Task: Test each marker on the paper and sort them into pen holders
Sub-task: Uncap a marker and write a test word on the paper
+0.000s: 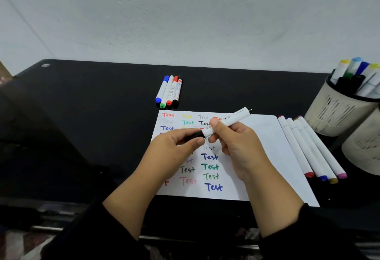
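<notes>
From the head camera, both hands meet just above the middle of the frame, over a sheet of white paper [265, 148] that lies on a black table [92, 115]; the right hand [238, 146] grasps a white marker [226, 120] around its barrel, thumb on top and fingers curled beneath, so that the marker slants up toward the right with its small dark far end past the paper's top edge; the left hand [174, 146] pinches the marker's black cap [195, 135] between thumb and fingers at the lower left end of the barrel; whether the cap is fully seated or partly pulled off cannot be told.

The paper carries the word "Test" many times in rows, in red, yellow, green, blue, black and paler inks; the hands cover part of the writing.

Above the paper, at upper centre of the table, four slim pens [169, 92] lie side by side and touching, with blue, green, red and black ends.

Just beside the paper's right edge, four white markers [308, 148] lie parallel in a slanted row, their near ends red, blue, olive and pink.

At the right edge of the frame stands a cream pen holder [337, 111] with slotted walls, holding several markers upright and tilted, with yellow, light blue, blue, green and black tops; a second cream pen holder [364, 146] sits lower right, touching or nearly touching the first, cut off by the frame, its contents out of sight.

Dark sleeves cover both forearms at the bottom of the frame.
</notes>
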`<state>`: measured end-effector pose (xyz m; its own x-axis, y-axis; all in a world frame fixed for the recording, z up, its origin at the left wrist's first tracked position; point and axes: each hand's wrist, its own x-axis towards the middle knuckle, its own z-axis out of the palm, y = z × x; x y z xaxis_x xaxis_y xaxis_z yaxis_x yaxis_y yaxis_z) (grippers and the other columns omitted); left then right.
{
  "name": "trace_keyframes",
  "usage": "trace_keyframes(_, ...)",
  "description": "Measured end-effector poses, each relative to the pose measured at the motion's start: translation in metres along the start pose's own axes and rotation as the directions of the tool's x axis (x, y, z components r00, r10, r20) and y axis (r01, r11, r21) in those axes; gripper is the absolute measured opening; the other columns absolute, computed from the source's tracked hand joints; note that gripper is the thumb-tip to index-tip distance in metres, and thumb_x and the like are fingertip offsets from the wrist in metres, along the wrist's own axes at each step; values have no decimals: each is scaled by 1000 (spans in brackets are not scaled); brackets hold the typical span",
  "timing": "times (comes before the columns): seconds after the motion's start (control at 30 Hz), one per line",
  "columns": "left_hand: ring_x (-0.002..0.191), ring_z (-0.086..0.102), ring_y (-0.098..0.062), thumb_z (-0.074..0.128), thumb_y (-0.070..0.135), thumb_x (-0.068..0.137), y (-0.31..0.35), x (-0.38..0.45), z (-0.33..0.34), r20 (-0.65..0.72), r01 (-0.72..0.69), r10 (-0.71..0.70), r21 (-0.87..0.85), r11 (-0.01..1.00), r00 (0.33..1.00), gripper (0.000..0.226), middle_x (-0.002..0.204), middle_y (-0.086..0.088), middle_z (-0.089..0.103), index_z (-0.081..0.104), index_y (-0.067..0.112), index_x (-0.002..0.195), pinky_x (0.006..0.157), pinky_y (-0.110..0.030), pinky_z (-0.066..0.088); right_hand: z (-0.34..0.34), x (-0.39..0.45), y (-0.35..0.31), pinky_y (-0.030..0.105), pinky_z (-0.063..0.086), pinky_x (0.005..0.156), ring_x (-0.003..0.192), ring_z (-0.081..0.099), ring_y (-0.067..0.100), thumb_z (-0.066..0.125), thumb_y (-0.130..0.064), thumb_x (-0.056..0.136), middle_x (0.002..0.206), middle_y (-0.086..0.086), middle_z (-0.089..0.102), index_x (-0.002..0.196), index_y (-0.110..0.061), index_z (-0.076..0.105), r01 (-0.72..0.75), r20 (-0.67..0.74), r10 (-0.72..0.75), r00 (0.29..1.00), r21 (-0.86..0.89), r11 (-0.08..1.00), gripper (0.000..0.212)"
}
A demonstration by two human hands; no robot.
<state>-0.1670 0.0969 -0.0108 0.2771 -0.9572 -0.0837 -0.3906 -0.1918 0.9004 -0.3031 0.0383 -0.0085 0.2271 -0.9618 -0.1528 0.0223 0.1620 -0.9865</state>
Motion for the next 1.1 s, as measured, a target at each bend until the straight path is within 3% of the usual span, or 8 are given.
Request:
trace_keyframes(0.13,77,57,12,66,38,82,5,-2,-1,-4,21,-21,-33,999,1000,13,77,29,64,66,46,91,61,-6,38,-1,1,-1,20,34,64,48,52,-6,65,-32,88,59,-4,66,72,-14,68,4,-30,-4,1000,-15,1000,24)
trace_keyframes(0.27,66,53,20,64,37,84,10,-5,-3,23,15,-14,-30,999,1000,14,67,31,64,62,50,78,49,-7,36,-3,0,-3,20,35,69,56,55,-4,63,-30,89,59,-4,66,72,-12,67,21,3,-21,1000,-35,999,26)
trace_keyframes(0.47,73,57,4,60,36,87,16,-8,-5,35,27,-27,15,1000,999,18,73,20,66,58,50,75,57,-15,39,-4,0,-5,18,37,67,57,56,-9,60,-25,91,58,-10,65,69,-5,65,57,77,-54,996,-40,998,30)
trace_keyframes(0.53,73,56,3,59,35,88,16,-8,-6,41,30,-31,22,999,999,17,74,19,66,59,48,77,58,-11,40,-4,0,-5,19,37,69,57,56,-9,60,-23,91,58,-9,64,71,-3,65,70,96,-66,993,-42,997,29)
trace_keyframes(0.73,44,47,16,55,34,91,18,-9,-7,27,35,-35,-23,999,999,20,49,26,58,64,33,73,43,-1,34,-5,0,-8,20,35,70,54,55,-7,58,-19,92,54,-5,61,78,-7,65,89,133,-88,987,-3,996,20)
trace_keyframes(0.83,54,52,10,56,34,91,20,-12,-4,-11,25,-25,-2,1000,1000,22,58,23,62,61,42,71,44,-3,36,-1,2,-6,20,35,70,55,55,-7,60,-26,91,55,-8,62,75,-10,64,59,68,-57,996,-32,998,23)
trace_keyframes(0.93,65,52,2,54,36,92,21,-14,-2,-41,-26,32,131,991,999,24,76,14,64,54,47,71,55,-10,40,3,5,-5,21,35,68,56,52,0,62,-32,90,53,-6,59,72,-11,64,26,11,-26,1000,-50,998,27)
trace_keyframes(1.1,73,58,-12,51,39,93,21,-16,-2,-44,-75,89,252,965,995,14,91,1,68,63,37,87,64,-26,46,4,7,-6,21,34,67,55,49,2,62,-31,90,48,-7,56,67,-12,61,-1,-11,1,1000,-26,1000,30)
